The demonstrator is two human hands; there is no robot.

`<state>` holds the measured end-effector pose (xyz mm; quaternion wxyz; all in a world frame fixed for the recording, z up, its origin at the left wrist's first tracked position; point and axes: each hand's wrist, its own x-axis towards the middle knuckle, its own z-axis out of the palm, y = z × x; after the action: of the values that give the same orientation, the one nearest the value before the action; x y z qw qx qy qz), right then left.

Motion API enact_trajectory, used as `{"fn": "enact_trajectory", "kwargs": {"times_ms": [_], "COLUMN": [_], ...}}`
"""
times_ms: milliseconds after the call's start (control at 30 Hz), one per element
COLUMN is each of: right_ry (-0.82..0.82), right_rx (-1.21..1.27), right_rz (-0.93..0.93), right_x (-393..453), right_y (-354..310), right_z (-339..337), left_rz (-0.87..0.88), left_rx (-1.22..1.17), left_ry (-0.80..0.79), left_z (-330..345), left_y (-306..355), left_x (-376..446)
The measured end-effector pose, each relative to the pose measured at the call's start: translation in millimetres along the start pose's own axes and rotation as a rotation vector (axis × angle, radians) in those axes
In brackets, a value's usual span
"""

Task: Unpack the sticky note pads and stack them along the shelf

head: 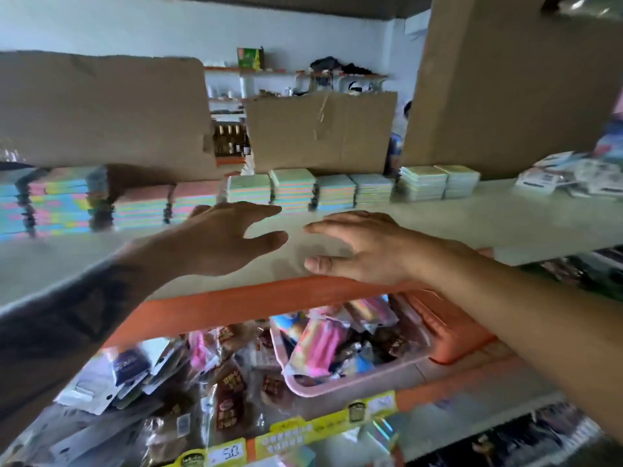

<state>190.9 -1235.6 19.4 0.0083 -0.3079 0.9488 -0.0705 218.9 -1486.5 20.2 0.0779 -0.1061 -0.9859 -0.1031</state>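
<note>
Sticky note pads (pixel 293 188) stand in stacks along the back of the shelf (pixel 472 224). Toward its front edge, the left hand (pixel 215 241) hovers released, empty; the right hand (pixel 360 247) lies flat, fingers straight. A careless reach could topple the taller stacks at the shelf's left. Those are blurred; wrapping is indistinguishable.

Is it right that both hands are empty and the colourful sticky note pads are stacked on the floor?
Not quite. The head view shows the left hand and right hand empty, but the pastel-striped sticky note pads are stacked in a row along the pale shelf board with the orange front edge, not on the floor.
</note>
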Motion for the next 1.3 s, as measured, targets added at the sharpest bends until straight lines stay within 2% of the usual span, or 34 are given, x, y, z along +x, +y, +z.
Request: {"fn": "enact_trajectory", "kwargs": {"times_ms": [133, 367, 567, 767, 900, 1133, 1300], "right_ry": [0.050, 0.094, 0.142, 0.194, 0.162, 0.158, 0.156], "right_rx": [-0.037, -0.060, 0.031, 0.039, -0.039, -0.135, -0.131], "right_rz": [0.070, 0.222, 0.391, 0.525, 0.597, 0.617, 0.608], "right_x": [-60, -156, -225, -263, -260, -206, -165], "right_y": [73, 198, 290, 378, 437, 538, 597], "right_z": [-13, -13, -18, -19, -38, -86, -94], "left_rz": [0.047, 0.160, 0.283, 0.445, 0.502, 0.489, 0.469], "left_rx": [-0.082, -0.120, -0.072, 0.068, 0.080, 0.146, 0.153], "left_ry": [0.013, -0.066, -0.087, -0.183, -0.184, -0.179, -0.077], "left_z": [40, 88, 111, 134, 136, 163, 184], "left_y": [87, 224, 337, 422, 461, 493, 506], "left_x": [21, 78, 147, 235, 306, 419, 480]}}
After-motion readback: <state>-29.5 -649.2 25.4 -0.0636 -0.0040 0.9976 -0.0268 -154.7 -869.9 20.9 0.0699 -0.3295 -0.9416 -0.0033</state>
